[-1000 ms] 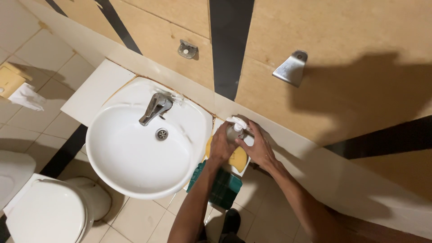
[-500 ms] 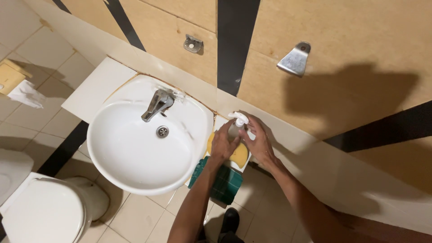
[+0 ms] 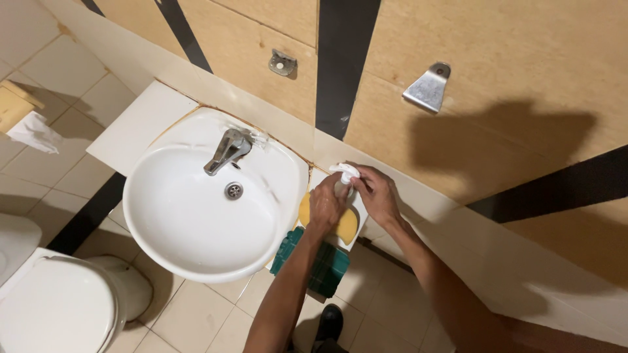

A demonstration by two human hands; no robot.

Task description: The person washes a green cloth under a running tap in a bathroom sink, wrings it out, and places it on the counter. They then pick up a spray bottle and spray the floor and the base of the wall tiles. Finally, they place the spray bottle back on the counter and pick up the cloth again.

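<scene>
A white pump bottle (image 3: 344,174) stands on the ledge just right of the white wash basin (image 3: 196,255). My left hand (image 3: 325,207) is wrapped around its body from the left. My right hand (image 3: 377,194) rests on the pump head from the right, fingers curled over it. Under my hands lies a yellow cloth (image 3: 347,225) on the ledge, with a green checked cloth (image 3: 314,263) hanging off the ledge edge below it. The bottle's body is mostly hidden by my hands.
A chrome tap (image 3: 227,150) and a drain (image 3: 233,190) sit in the basin. A white toilet (image 3: 52,307) is at lower left, a paper holder (image 3: 23,117) at far left. Two metal brackets (image 3: 428,86) are fixed on the tan wall. A dark shoe (image 3: 327,323) shows on the floor.
Both hands stay on the pump bottle with only small shifts; the view has moved slightly, so everything sits a little higher and to the right in the picture.
</scene>
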